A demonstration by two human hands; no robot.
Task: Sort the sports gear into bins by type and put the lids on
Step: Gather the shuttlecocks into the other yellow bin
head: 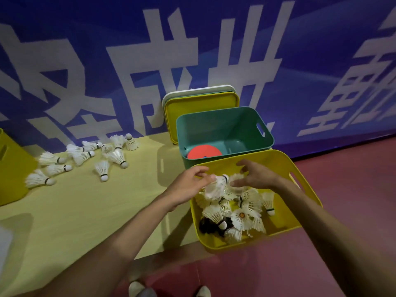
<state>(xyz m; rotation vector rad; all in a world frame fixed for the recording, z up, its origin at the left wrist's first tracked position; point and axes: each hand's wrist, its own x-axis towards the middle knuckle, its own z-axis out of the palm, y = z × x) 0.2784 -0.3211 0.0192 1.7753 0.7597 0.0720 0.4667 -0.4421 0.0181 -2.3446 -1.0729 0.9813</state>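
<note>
A yellow bin [285, 219] stands at the front right, holding several white shuttlecocks [242, 217] and something black [205, 226]. Both my hands are over its far-left corner. My left hand [188, 185] has its fingers stretched out, the tips touching a blurred shuttlecock [219, 185] that hangs above the pile. My right hand [256, 174] faces it with fingers spread and loose, holding nothing. Behind stands a teal bin [216, 125] with a red-orange disc [203, 152] on its bottom. Several more shuttlecocks [102, 169] lie scattered on the yellow-green mat [90, 211] to the left.
A yellow lid [199, 103] and two paler lids behind it lean on the blue banner wall [107, 61] behind the teal bin. Another yellow bin [10, 168] stands at the far left edge. Red floor [342, 189] lies to the right. My feet [137, 289] show below.
</note>
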